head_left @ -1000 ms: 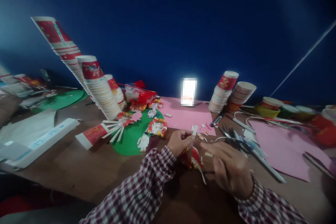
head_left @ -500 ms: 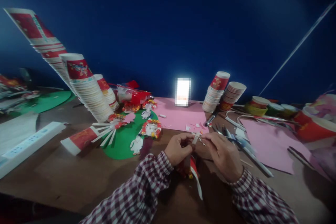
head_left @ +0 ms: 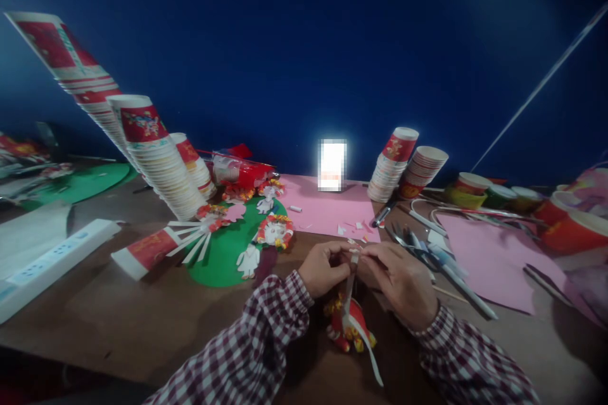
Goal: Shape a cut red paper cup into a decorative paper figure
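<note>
My left hand (head_left: 327, 270) is closed, thumb and fingers pinching a pale paper strip (head_left: 351, 288) near its upper end. My right hand (head_left: 401, 278) is also closed, its fingertips pressed together at the strip's top end, where small detail is too fine to tell. Below my hands hangs or rests a red-and-yellow paper-cup piece (head_left: 354, 319), with ruffled yellow trim and red parts. A white curled strip (head_left: 370, 351) trails from it toward me. The piece's upper part is partly hidden by the strip and my left hand.
Stacked paper cups (head_left: 156, 152) lean at left, near a cut cup (head_left: 145, 253) and a power strip (head_left: 59, 266). Paper cutouts lie on a green sheet (head_left: 213, 266). Pink paper (head_left: 318, 218), a glowing blurred screen (head_left: 332, 166), pens (head_left: 456, 278) and more cups (head_left: 392, 164) stand beyond.
The red-and-yellow piece has swung or turned out from under my left hand and now shows more fully. Its strip now runs down lower and further right. Both hands stay nearly in place.
</note>
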The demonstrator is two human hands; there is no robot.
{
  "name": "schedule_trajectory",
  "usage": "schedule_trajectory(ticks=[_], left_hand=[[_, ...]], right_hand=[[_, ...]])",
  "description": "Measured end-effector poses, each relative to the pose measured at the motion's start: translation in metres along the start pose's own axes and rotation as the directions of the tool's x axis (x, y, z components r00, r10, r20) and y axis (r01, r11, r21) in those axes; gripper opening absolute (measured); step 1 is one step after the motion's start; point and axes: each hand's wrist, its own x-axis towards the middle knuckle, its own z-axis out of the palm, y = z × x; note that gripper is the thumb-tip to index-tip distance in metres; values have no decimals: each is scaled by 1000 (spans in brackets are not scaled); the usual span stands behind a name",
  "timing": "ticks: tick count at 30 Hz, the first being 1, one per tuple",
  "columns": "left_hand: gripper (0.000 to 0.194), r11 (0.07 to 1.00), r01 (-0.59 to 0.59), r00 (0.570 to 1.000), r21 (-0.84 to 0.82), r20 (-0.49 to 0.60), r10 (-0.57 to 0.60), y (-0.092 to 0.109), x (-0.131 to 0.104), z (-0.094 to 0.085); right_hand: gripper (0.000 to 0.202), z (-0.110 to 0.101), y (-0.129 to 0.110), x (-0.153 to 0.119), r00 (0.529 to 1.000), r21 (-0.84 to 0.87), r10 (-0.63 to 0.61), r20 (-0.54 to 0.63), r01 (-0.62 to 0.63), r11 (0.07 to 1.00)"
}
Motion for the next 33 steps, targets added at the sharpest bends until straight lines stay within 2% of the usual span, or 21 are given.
schedule_trajectory(ticks=[2,12,27,33], left_hand=[[38,1000,-10,1000,-16,8,10,1,0,1],[20,999,26,998,31,-58,-24,-6,3,-3],[29,999,39,997,31,-63,-37,-3,2,-3],[30,998,17,997,57,-76,-13,-1,1,-3]], right_hand=[[16,0,0,0,1000,-3,-10,-6,10,1000],[16,-2,0,1,999,-15,-40,-16,40,999],[18,-2,0,0,997,-53,-74,-7,73,996],[17,-3,-2,2,999,-7,-39,11,39,999]])
